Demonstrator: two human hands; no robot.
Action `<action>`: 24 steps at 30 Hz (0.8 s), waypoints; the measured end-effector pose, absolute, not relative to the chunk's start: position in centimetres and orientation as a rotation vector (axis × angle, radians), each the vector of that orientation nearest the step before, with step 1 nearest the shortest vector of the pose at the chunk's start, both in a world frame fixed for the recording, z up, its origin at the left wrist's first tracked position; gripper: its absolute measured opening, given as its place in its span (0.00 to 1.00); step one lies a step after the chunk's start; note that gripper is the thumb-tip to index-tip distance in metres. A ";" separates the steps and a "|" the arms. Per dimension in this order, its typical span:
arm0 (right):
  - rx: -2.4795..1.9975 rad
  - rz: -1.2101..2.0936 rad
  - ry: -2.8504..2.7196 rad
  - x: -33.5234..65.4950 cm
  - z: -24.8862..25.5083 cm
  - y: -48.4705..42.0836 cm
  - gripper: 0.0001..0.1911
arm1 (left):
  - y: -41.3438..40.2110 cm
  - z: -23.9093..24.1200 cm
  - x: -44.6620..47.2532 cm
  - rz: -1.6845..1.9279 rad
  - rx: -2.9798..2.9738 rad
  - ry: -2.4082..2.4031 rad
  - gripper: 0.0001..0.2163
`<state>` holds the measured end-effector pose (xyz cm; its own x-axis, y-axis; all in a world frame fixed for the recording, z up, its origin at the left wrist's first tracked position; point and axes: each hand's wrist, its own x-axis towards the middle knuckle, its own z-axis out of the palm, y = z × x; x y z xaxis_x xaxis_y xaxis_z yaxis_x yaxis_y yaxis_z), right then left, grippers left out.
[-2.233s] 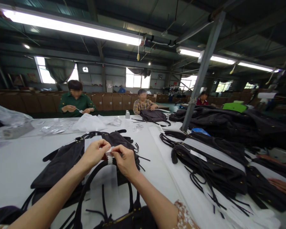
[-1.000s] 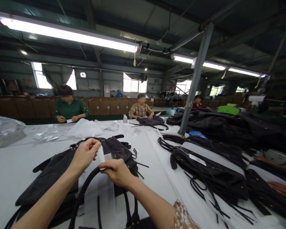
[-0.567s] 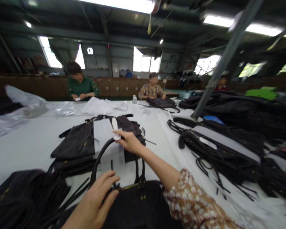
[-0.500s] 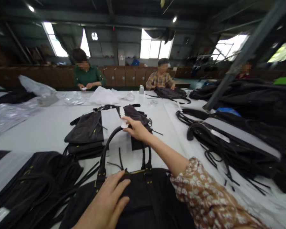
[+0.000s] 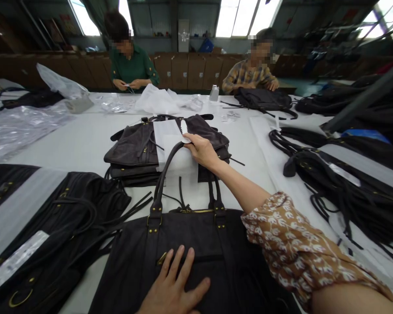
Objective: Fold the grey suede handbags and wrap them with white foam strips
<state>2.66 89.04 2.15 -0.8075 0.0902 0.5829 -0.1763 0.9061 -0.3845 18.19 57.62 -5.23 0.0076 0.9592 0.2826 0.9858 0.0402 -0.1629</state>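
A dark handbag [image 5: 190, 253] lies flat on the white table [image 5: 85, 139] right in front of me, its handles [image 5: 165, 170] stretched away from me. My left hand [image 5: 175, 285] rests flat on the bag's front, fingers spread. At the top of the handle loop, my right hand [image 5: 201, 150] is closed on the handle together with a small white serrated tag [image 5: 184, 131]. Just beyond it sits a stack of dark bags [image 5: 140, 148] with a white sheet [image 5: 168, 139] over them.
More dark bags lie at the left [image 5: 42, 226] and in a pile at the right [image 5: 343, 174]. Two people [image 5: 131, 65] [image 5: 252, 72] work at the far side of the table, near white bags [image 5: 155, 100] and clear plastic [image 5: 22, 124]. Cardboard boxes line the back.
My left hand let go of the white tag and came down flat onto the near bag. The view tilted downward. My right hand stays on the handle with the tag.
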 end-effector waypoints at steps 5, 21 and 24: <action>-0.074 0.392 -2.551 1.3 1.0 88.0 0.16 | 56.8 -5.5 18.0 -0.275 -2.083 -2.183 0.32; 0.117 0.595 -2.791 25.5 5.5 81.2 0.24 | 51.4 1.6 11.9 -1.253 -1.232 -2.637 0.12; 0.123 0.745 -2.916 30.6 3.6 78.1 0.23 | 49.7 2.9 13.3 -1.018 -1.483 -2.720 0.14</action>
<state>30.63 78.05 3.65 -0.9883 -0.0465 0.1452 -0.1105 0.8749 -0.4715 13.32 49.72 2.86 -0.5806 0.7932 0.1835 0.7188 0.3935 0.5731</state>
